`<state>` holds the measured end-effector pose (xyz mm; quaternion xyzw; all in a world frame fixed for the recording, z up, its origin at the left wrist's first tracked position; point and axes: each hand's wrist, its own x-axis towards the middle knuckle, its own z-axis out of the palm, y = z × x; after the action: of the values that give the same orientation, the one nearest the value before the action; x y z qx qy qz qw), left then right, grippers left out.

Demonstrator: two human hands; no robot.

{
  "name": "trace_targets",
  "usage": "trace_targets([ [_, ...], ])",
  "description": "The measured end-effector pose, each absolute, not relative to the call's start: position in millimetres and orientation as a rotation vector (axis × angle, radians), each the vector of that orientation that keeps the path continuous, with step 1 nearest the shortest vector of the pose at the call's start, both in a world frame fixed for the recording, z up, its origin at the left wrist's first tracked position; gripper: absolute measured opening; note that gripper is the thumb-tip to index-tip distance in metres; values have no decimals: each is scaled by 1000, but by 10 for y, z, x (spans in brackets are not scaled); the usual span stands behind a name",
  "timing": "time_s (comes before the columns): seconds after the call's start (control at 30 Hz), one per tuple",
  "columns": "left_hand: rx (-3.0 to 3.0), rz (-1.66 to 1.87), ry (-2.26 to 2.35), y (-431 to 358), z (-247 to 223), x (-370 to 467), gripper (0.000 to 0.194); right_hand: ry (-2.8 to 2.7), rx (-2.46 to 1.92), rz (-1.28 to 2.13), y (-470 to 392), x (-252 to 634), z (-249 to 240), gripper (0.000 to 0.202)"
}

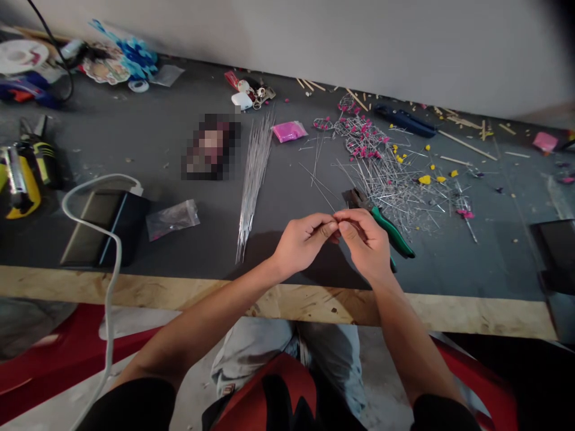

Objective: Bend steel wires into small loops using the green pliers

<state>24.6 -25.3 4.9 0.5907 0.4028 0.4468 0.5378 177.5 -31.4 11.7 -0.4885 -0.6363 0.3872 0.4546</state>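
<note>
Metal-grey, a thin wire (324, 196) pokes up and left from between the fingertips at the centre of the frame. The left hand (306, 240) pinches it between thumb and forefinger; the right hand (367, 242) meets it there, thumb pressed to forefinger on the same spot. With 2 pinches so close together, the grip probably steadies something too slender for 1 hand alone; the exact contact is hidden by the fingers. Both wrists hang over the near edge of the desk (215, 239), bringing the work close to the body.

Just beside the right hand lie green-handled pliers (393, 232), presumably kept within quick reach. Left of centre, straight wires (255, 185) lie lengthwise in a narrow bundle, likely so that 1 can be drawn out cleanly. Above the hands sits a pink packet (288, 131). Right of centre spreads a looser heap of wire pieces (395, 185), pink-tipped toward its top, apparently set apart from the straight bundle.
</note>
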Motion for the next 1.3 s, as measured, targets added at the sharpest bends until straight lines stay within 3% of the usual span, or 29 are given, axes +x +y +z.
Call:
trace_targets([
  [0.27, 1333, 1052, 955, -243, -5, 266, 27, -1261, -1244, 1208, -320, 1748, 89, 18],
  [0.6, 1521, 1037, 1044, -227, -8, 248, 24, -1318, -1277, 1138, -335, 1735, 79, 15],
  [0.93, 1302, 922, 899, -186, 13, 252, 28, -1601, -1243, 958, -330, 1741, 165, 12],
  [1.3, 1502, 870, 951, -185, -7, 223, 21, -1504, -1136, 1257, -295, 1773, 105, 9],
])
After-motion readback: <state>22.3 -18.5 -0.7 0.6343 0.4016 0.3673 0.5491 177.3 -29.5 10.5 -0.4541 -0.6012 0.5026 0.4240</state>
